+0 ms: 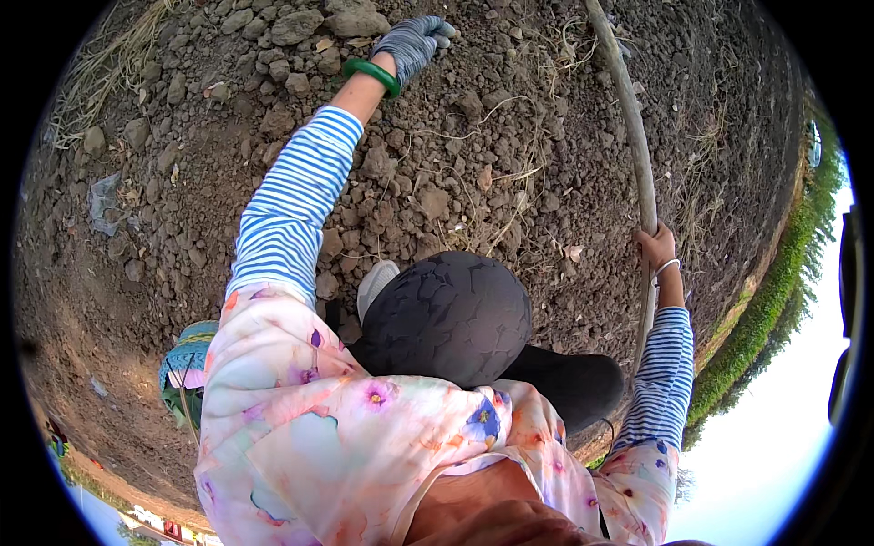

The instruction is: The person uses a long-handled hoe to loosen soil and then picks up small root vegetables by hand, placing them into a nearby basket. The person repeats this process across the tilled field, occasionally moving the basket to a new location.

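Note:
My left hand (414,49) wears a grey striped knit glove, with a green bangle (373,76) around the wrist. It reaches far forward, low over the cloddy soil (423,170), its fingers bent. Whether a small clod is between the fingertips, I cannot tell. On the other side, my bare right hand (657,247) grips a long, slightly curved wooden pole (631,123). The pole runs forward past the top edge of the view, so its far end is hidden. My dark-clad knee (450,317) is bent between my arms, and a light shoe (375,286) shows beside it.
Larger clods (297,27) lie beyond my left wrist. Dry straw (113,68) and a scrap of clear plastic film (104,205) are at the left. Behind my left arm is a person in a blue woven hat (188,351). Green plants (758,314) border the field at right.

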